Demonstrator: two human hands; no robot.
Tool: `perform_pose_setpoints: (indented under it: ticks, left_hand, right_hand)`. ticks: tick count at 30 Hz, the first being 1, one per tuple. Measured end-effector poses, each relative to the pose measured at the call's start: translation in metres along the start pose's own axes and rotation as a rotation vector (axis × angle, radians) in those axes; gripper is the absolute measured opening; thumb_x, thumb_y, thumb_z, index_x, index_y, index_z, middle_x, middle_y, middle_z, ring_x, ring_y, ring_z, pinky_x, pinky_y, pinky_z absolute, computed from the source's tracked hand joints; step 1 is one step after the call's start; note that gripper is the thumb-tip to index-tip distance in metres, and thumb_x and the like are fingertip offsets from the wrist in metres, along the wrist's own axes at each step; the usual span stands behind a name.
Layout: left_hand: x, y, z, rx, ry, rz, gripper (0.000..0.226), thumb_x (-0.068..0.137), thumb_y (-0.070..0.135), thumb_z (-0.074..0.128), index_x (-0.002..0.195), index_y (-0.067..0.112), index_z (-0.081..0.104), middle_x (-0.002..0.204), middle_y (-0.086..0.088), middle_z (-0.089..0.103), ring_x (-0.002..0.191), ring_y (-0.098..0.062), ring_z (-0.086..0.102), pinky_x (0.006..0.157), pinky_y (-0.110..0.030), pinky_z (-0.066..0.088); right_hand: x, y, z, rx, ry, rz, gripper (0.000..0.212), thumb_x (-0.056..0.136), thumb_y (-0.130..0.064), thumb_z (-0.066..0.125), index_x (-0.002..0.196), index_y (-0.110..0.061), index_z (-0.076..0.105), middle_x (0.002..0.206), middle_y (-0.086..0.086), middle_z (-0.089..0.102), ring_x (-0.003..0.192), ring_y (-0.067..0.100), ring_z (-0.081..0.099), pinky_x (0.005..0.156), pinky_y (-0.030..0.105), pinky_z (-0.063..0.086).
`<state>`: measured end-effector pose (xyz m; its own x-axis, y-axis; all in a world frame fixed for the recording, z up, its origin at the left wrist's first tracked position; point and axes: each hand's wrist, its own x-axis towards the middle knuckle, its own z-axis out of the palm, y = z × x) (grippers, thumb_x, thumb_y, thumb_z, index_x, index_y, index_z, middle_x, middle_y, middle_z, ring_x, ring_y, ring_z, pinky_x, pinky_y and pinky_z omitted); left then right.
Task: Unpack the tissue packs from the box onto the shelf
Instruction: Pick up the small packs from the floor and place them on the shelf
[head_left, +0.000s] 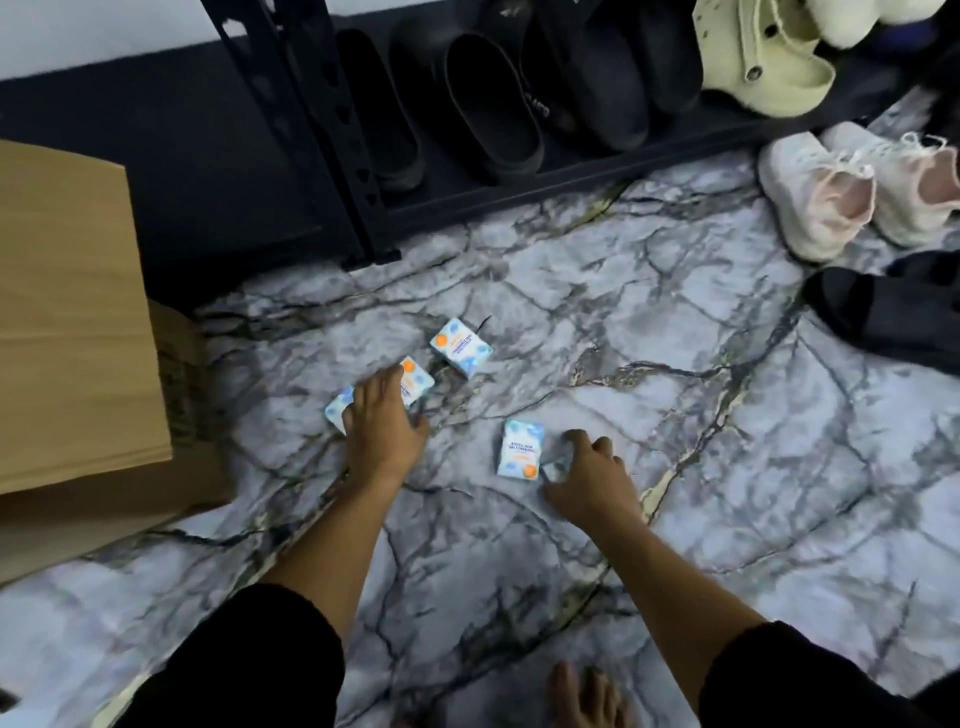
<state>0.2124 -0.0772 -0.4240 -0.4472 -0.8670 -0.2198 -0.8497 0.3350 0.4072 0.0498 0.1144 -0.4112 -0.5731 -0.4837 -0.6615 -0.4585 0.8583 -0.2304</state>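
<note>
My left hand (382, 415) lies palm down on the marble-patterned floor (675, 415), fingers spread over two tissue packs (415, 382) that sit side by side; one pack shows past my fingertips, the other (337, 410) peeks out at the little-finger side. That grip is open and flat, pressing on them rather than closed around either. My right hand (589, 478) reaches forward with fingers curled loosely and open, its thumb side just beside a third tissue pack (519, 449); a small pale corner shows under my thumb (553, 470), but I cannot tell whether it is another pack or whether I am touching the third one. A fourth tissue pack (461, 347) lies apart from both hands, tilted, a little further toward the shelf. All the packs are white and blue with an orange dot.

The cardboard box (78, 322) stands at my left, its flap (62, 291) hanging over the side. Ahead is the black metal shelf (363, 171), its lowest level carrying black slippers (493, 104) and a cream clog (763, 57). Pale pink sneakers (831, 192) and a black sandal (883, 306) rest on the floor at the right. My bare foot (587, 696) shows at the bottom edge.
</note>
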Motion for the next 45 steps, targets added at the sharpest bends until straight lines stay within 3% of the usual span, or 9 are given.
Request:
perform_pose_setpoints:
  ticks: [7, 11, 16, 20, 23, 27, 33, 40, 45]
  left_hand:
    - [0.004, 0.008, -0.004, 0.136, -0.092, -0.007, 0.077, 0.075, 0.022, 0.076, 0.142, 0.020, 0.040, 0.129, -0.015, 0.052, 0.122, -0.035, 0.045, 0.097, -0.046, 0.034]
    - [0.003, 0.019, -0.010, 0.034, -0.096, -0.032, 0.074, 0.071, 0.019, 0.073, 0.139, 0.017, 0.044, 0.124, -0.019, 0.053, 0.117, -0.038, 0.047, 0.097, -0.044, 0.039]
    - [-0.003, 0.027, -0.016, -0.059, -0.075, -0.031, 0.082, 0.070, 0.025, 0.074, 0.144, 0.019, 0.037, 0.124, -0.019, 0.048, 0.117, -0.039, 0.047, 0.096, -0.046, 0.044]
    - [-0.014, 0.028, -0.018, -0.126, -0.068, -0.027, 0.086, 0.072, 0.021, 0.074, 0.146, 0.021, 0.032, 0.125, -0.017, 0.045, 0.120, -0.035, 0.043, 0.095, -0.042, 0.042]
    - [-0.022, 0.030, -0.018, -0.193, -0.090, -0.052, 0.092, 0.071, 0.019, 0.075, 0.149, 0.022, 0.026, 0.129, -0.015, 0.041, 0.122, -0.032, 0.040, 0.096, -0.042, 0.042]
    - [-0.029, 0.031, -0.017, -0.218, -0.091, -0.074, 0.083, 0.070, 0.021, 0.075, 0.142, 0.016, 0.034, 0.129, -0.015, 0.041, 0.123, -0.034, 0.042, 0.094, -0.042, 0.042]
    - [-0.037, 0.028, -0.022, -0.255, -0.090, -0.082, 0.078, 0.070, 0.022, 0.075, 0.138, 0.016, 0.037, 0.126, -0.013, 0.045, 0.119, -0.032, 0.046, 0.094, -0.041, 0.043]
    - [-0.043, 0.022, -0.027, -0.256, -0.113, -0.110, 0.075, 0.072, 0.023, 0.075, 0.135, 0.020, 0.035, 0.115, -0.014, 0.055, 0.111, -0.033, 0.050, 0.082, -0.038, 0.045]
    - [-0.045, 0.020, -0.030, -0.254, -0.115, -0.117, 0.076, 0.071, 0.024, 0.076, 0.134, 0.021, 0.034, 0.114, -0.013, 0.056, 0.109, -0.032, 0.051, 0.083, -0.041, 0.049]
  right_hand:
    - [0.006, -0.005, -0.027, 0.190, 0.119, 0.008, 0.068, 0.085, -0.051, 0.063, 0.138, -0.011, 0.048, 0.132, 0.016, 0.051, 0.116, 0.037, 0.058, 0.089, 0.041, 0.050]
    - [0.007, -0.016, -0.049, 0.350, 0.191, -0.069, 0.037, 0.088, -0.044, 0.064, 0.100, -0.009, 0.069, 0.097, 0.014, 0.070, 0.090, 0.031, 0.064, 0.067, 0.030, 0.040]
    - [0.005, -0.032, -0.057, 0.692, 0.165, -0.077, 0.025, 0.083, -0.035, 0.076, 0.096, -0.017, 0.065, 0.087, 0.001, 0.072, 0.073, 0.020, 0.065, 0.067, 0.035, 0.054]
    - [0.007, -0.036, -0.045, 0.713, 0.137, -0.155, 0.029, 0.076, -0.005, 0.078, 0.087, -0.011, 0.052, 0.089, 0.014, 0.066, 0.069, 0.018, 0.063, 0.053, 0.021, 0.046]
    - [0.006, -0.033, -0.032, 0.656, 0.144, -0.181, 0.033, 0.069, -0.013, 0.076, 0.081, -0.019, 0.046, 0.095, 0.019, 0.068, 0.084, 0.031, 0.069, 0.061, 0.040, 0.052]
    - [0.003, -0.032, -0.020, 0.621, 0.181, -0.255, 0.040, 0.075, -0.012, 0.081, 0.093, -0.022, 0.047, 0.097, 0.006, 0.065, 0.089, 0.026, 0.066, 0.066, 0.041, 0.053]
    - [0.001, -0.027, -0.008, 0.535, 0.166, -0.323, 0.088, 0.078, -0.014, 0.083, 0.150, -0.028, 0.035, 0.127, -0.012, 0.054, 0.113, 0.013, 0.052, 0.087, 0.033, 0.050]
    - [0.000, -0.022, 0.011, 0.274, 0.132, -0.300, 0.077, 0.080, -0.025, 0.078, 0.148, -0.026, 0.039, 0.142, 0.005, 0.049, 0.125, 0.030, 0.047, 0.097, 0.043, 0.046]
    - [-0.006, -0.029, 0.015, 0.233, 0.140, -0.204, 0.093, 0.082, -0.045, 0.072, 0.156, -0.019, 0.022, 0.148, 0.010, 0.036, 0.132, 0.034, 0.039, 0.100, 0.046, 0.044]
